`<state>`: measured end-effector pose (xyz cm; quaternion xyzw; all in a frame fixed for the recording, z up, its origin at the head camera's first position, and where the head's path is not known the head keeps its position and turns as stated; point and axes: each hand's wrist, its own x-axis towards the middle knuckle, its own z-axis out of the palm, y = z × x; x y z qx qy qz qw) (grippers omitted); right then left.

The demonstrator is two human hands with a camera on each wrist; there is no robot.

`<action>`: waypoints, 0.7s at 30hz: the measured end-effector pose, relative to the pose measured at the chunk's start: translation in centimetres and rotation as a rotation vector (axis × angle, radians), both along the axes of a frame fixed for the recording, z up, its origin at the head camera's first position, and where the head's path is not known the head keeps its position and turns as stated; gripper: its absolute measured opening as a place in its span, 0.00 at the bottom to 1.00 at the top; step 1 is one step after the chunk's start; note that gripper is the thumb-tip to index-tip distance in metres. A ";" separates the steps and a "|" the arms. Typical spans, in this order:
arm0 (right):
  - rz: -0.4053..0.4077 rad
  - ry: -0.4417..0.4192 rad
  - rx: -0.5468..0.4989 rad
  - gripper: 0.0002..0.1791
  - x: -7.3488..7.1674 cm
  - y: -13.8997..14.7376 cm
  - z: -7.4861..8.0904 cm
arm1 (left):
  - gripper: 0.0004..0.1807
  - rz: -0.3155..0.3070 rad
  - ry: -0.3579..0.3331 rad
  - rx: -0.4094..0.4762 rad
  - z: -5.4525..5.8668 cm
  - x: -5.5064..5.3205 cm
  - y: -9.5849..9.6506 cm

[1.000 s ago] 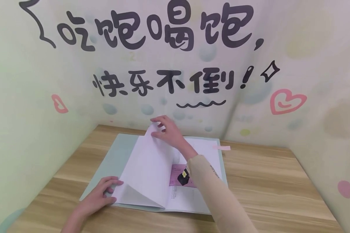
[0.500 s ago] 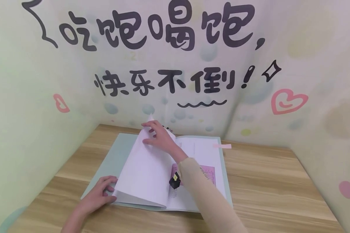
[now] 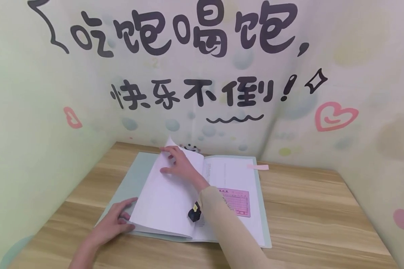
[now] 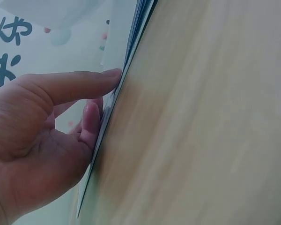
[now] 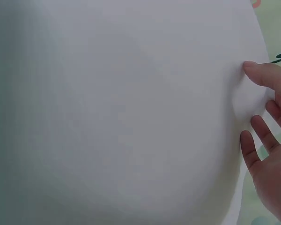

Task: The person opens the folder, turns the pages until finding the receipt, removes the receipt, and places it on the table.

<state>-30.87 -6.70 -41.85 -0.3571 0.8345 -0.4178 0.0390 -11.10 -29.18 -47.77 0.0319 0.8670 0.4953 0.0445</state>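
Note:
A pale blue folder [image 3: 134, 175] lies spread on the table with white pages inside. One large white page [image 3: 165, 194] is lifted and leans over to the left, its far corner sticking up. My right hand [image 3: 180, 162] touches this page near its upper edge, thumb and fingers spread apart; in the right wrist view the thumb and fingertips meet the bending sheet [image 5: 131, 103]. At the lower left corner my left hand [image 3: 112, 224] rests, its thumb at the folder's near edge and its fingers loosely bent. A printed pink slip [image 3: 237, 203] lies on the right page [image 3: 219, 168], partly behind the sleeve.
The folder sits on a wood-grain table [image 3: 306, 209]. Behind it rises a patterned wall [image 3: 222, 67] with black lettering. A pale pink tab [image 3: 260, 167] sticks out past the folder's right edge. A small black object with a yellow mark [image 3: 194, 212] is beside my right sleeve.
My right hand has moved left and slightly nearer, carrying the page over to the left. More of the pink slip and right page shows. The left hand has hardly moved.

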 end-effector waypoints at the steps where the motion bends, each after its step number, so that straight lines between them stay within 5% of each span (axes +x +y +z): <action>1: -0.001 0.000 0.008 0.40 0.0 -0.1 -0.3 | 0.48 0.000 0.005 0.011 -0.1 -0.1 -0.1; 21: -0.019 0.026 0.201 0.54 -0.7 -1.5 -4.7 | 0.50 -0.087 0.013 0.046 -0.6 -0.9 -1.5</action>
